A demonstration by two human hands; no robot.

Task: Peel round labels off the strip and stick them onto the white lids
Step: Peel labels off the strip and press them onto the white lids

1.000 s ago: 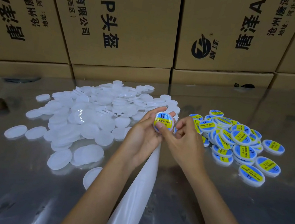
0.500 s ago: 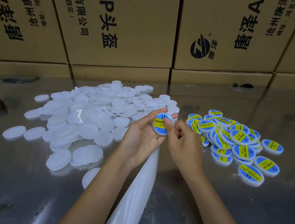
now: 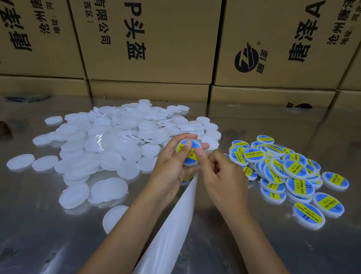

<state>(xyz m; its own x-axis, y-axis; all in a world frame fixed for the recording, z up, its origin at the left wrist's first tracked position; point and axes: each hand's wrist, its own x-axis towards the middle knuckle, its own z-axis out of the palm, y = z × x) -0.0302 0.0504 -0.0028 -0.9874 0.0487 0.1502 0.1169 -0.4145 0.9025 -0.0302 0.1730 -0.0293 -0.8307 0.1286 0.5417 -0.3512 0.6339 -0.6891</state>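
Since a second ago the lid point(image 3: 188, 152) has turned in my fingers, so the yellow band of the label now runs more top to bottom instead of across, and my right thumb has slid onto its face.

Left hand point(image 3: 172, 165) is curled around the lid from the left and below, thumb lying on the upper left of the label, fingertips peeking over the top and right rim. Right hand point(image 3: 221, 178) has its fingers bent in, thumb tip pressing on the right side of the blue and yellow label point(image 3: 190, 154); the other right fingers are tucked under and I can't tell if they touch the lid. Lid is held up off the table, just between the two piles.

White backing strip point(image 3: 170, 233) runs from under my hands down toward me, between my forearms. A bit of another label seems to peek out just below my left palm, hard to tell.

Left of my hands is the big heap of plain white lids point(image 3: 105, 146), a few strays spread out toward me. Right side is the pile of labeled lids point(image 3: 288, 173), already done. All of it sits on a shiny metal table point(image 3: 274, 251), with cardboard boxes point(image 3: 156, 31) stacked along the back.
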